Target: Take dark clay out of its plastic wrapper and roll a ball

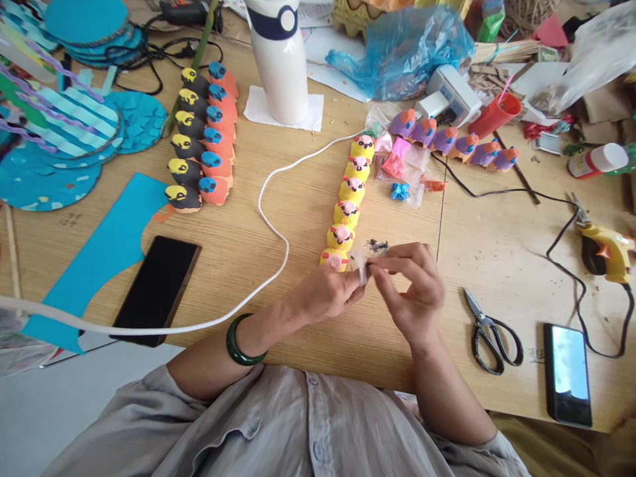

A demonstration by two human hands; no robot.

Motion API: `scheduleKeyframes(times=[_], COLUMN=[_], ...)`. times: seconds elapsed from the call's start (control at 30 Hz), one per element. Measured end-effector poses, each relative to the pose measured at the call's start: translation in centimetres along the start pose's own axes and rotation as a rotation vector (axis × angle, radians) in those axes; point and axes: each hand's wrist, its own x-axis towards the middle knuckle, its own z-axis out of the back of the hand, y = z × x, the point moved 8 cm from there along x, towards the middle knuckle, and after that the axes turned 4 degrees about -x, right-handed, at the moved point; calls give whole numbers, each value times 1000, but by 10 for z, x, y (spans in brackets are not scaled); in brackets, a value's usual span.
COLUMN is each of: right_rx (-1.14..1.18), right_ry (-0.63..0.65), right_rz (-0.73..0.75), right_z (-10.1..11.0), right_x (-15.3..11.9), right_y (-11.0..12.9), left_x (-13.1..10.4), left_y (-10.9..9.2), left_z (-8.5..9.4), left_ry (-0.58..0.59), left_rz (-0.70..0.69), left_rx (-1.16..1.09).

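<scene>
My left hand [334, 293] is closed on a small clear plastic bag [358, 266], close to the front end of a row of yellow egg-carton cups [352, 190] with pink and dark details. My right hand [415, 291] pinches at the bag's edge with thumb and fingers together. Something dark shows at its fingertips, too small to name. Black bits [377, 245] lie just beyond the fingers. Further back are small bags with pink pieces [394, 165] and blue pieces [399, 191].
Black-handled scissors [489, 334], a phone [569, 374] and a yellow glue gun [606, 252] are on the right. Another phone [158, 288] lies left, crossed by a white cable [285, 248]. Painted cup rows [218, 132] and a white tumbler [279, 73] stand behind.
</scene>
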Motion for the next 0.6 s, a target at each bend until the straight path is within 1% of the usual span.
scheduleKeyframes(times=[0.1,0.13,0.17,0.2,0.3,0.33,0.4,0.43,0.47,0.53,0.57,0.6], right_rx=[137,184,239,304,477,502,510,500,484,431,399,370], right_ry=[-219,-259,-255,-214,-21,14,7,-20,-51,-99,-107,-102], right_rz=[-195,-240,-277,-314,-417,-434,-431,-413,-391,-339,-312,-285], right_z=[17,19,17,11,-12,-17,-18,-16,-13,-7,-5,-5], right_x=[-5,-7,-9,-10,-12,-13,-12,-11,-11,-10,-9,-9], right_y=[-22,-29,-36,-42,-53,-54,-53,-51,-48,-42,-38,-35], left_x=[1,1,0,0,-1,0,1,1,0,-3,-4,-3], left_y=[-9,-9,-8,-5,0,1,2,4,6,7,7,8], left_z=[-3,-4,-5,-7,-9,-8,-5,-5,-9,-15,-16,-14], left_ry=[49,59,71,84,94,83,84,102,157,226,224,192], left_rz=[-124,-135,-133,-119,-56,-26,76,158,263,462,526,575], left_rx=[58,62,65,70,66,34,-135,-279,-467,-856,-998,-1097])
